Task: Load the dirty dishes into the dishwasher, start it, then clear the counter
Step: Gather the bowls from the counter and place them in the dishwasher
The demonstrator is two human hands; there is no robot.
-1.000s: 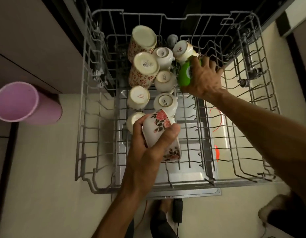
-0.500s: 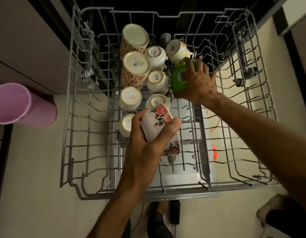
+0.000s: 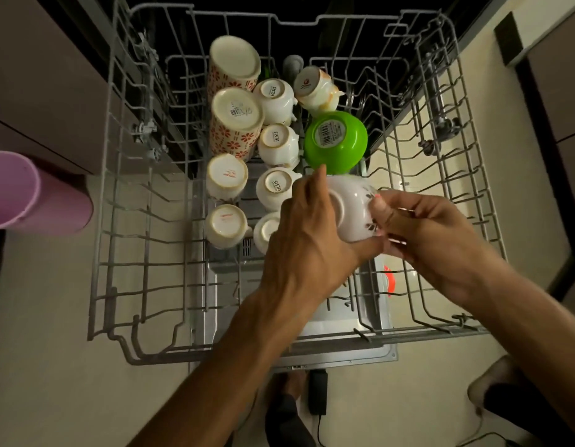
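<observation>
We have the rack [image 3: 125,221] pulled out, cups [image 3: 226,175] upside down in two rows left of centre. Bowl [image 3: 336,141] inverted just right of them, toward the back. Floral cup [image 3: 352,214] in front of the bowl, between left hand [image 3: 307,233] and right hand [image 3: 421,233]. Bin [image 3: 31,191] on the floor, left of rack.

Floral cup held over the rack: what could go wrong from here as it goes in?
1. The floral cup, gripped by both the left hand and the right hand, hangs above the rack; it could slip during a handover.
2. The green bowl sits tilted just behind it; lowering the cup might knock it.
3. White cups crowd the left; a tight fit may chip rims.
</observation>
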